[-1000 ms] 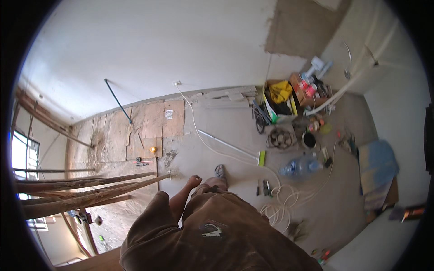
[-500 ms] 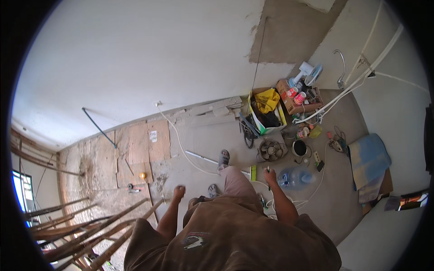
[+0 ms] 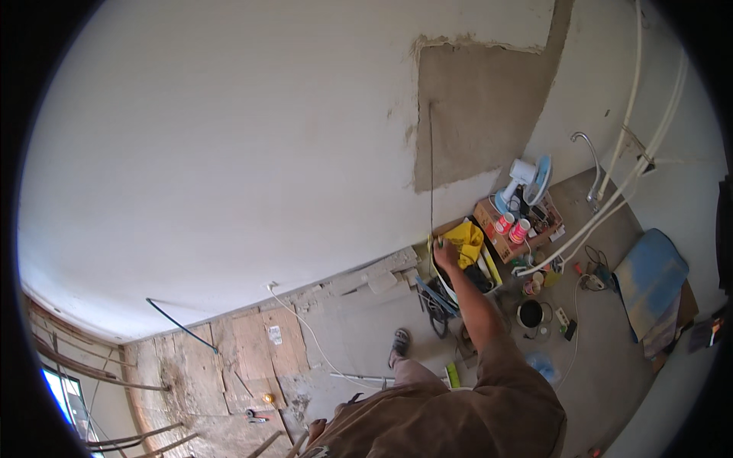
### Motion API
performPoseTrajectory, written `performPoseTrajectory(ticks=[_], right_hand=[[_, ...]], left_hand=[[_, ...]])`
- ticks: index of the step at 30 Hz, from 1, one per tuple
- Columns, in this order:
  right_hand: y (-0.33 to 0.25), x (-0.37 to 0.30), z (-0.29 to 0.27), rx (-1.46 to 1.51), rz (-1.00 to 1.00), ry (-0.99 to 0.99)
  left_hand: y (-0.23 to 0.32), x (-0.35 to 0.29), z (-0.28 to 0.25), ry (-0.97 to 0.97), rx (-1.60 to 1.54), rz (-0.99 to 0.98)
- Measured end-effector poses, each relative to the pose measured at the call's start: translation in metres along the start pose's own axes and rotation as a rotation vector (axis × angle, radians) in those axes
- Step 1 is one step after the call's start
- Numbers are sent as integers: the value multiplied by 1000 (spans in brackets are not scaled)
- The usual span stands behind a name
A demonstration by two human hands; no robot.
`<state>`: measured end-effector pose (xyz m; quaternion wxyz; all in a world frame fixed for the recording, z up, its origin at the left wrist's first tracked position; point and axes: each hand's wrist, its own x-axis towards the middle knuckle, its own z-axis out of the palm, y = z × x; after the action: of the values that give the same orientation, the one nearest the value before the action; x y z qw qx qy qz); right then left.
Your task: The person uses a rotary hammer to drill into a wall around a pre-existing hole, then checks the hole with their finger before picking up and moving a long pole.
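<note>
Our right hand [image 3: 445,253] grips a small green tool against the wall [image 3: 229,153], beneath the bare patch [image 3: 481,114]; our left hand is hidden. The patch is unplastered.

Count: 1 hand [image 3: 445,253] in view, 1 yellow cloth [image 3: 467,239], 2 red-white cups [image 3: 511,227], 1 white-blue fan [image 3: 525,180], 1 cardboard box [image 3: 496,238], 1 black pot [image 3: 530,314], 1 blue mat [image 3: 647,279], 1 wall tap [image 3: 586,149], 1 sandalled foot [image 3: 399,343].
</note>
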<state>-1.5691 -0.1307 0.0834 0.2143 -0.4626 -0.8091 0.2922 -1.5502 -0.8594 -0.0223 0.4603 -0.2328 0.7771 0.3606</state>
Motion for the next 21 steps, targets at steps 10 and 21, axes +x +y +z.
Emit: performPoseTrajectory(ticks=[10, 21], right_hand=[[-4, 456, -77, -683, -381, 322], [-148, 177, -57, 10, -682, -31]], left_hand=[[247, -38, 122, -196, -314, 412], [371, -111, 177, -86, -95, 958]])
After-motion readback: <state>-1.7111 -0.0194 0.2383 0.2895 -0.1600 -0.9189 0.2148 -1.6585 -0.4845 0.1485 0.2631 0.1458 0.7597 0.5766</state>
